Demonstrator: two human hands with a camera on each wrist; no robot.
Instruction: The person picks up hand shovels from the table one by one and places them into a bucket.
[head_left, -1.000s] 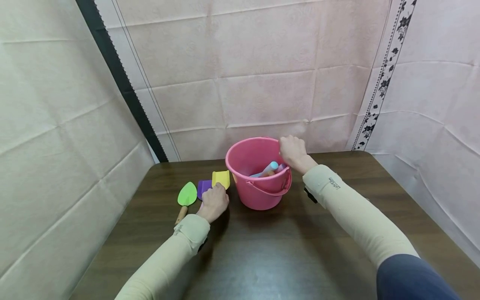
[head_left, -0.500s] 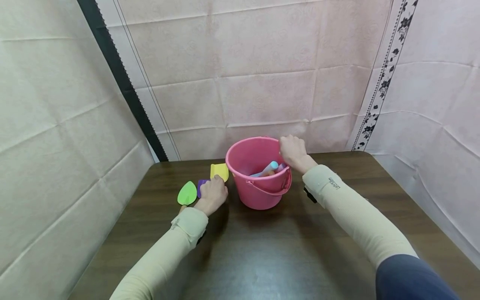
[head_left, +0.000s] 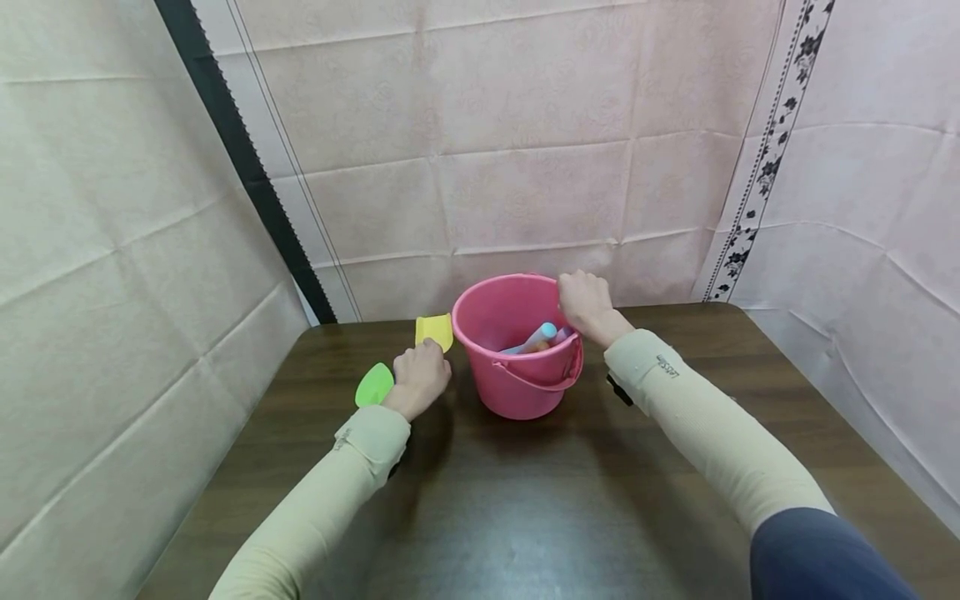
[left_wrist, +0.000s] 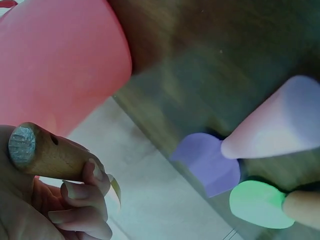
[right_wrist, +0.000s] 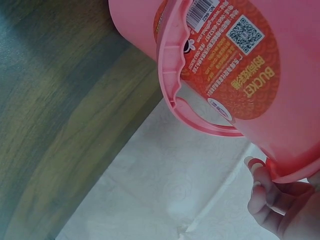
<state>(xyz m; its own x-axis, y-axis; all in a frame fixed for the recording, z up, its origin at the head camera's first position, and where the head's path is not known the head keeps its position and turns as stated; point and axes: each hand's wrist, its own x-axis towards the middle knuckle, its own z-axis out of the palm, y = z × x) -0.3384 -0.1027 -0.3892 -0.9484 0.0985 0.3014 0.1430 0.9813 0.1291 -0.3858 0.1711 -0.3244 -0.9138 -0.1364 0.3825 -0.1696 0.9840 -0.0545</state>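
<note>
My left hand point(head_left: 422, 377) grips the wooden handle of a yellow toy shovel point(head_left: 433, 331), just left of a pink bucket point(head_left: 517, 393). In the left wrist view the fingers curl round that wooden handle point(left_wrist: 62, 156), and the blade is mostly hidden behind them. With its fingers over the rim, my right hand point(head_left: 587, 307) holds the bucket at its right side. The bucket stands upright, and a light blue handle point(head_left: 543, 334) shows inside among other pieces. A red label point(right_wrist: 240, 65) and the bucket's carrying handle point(right_wrist: 172, 70) fill the right wrist view.
A green toy trowel point(head_left: 373, 385) lies on the dark wooden table point(head_left: 517, 508) beside my left hand. Next to it, a purple shovel point(left_wrist: 209, 162) with a pale handle point(left_wrist: 275, 122) shows in the left wrist view. Pale cloth point(head_left: 532, 167) hangs behind the table.
My left hand has moved slightly away from me and leftward with the yellow shovel, covering the purple shovel in the head view. My right hand and the bucket have stayed in place.
</note>
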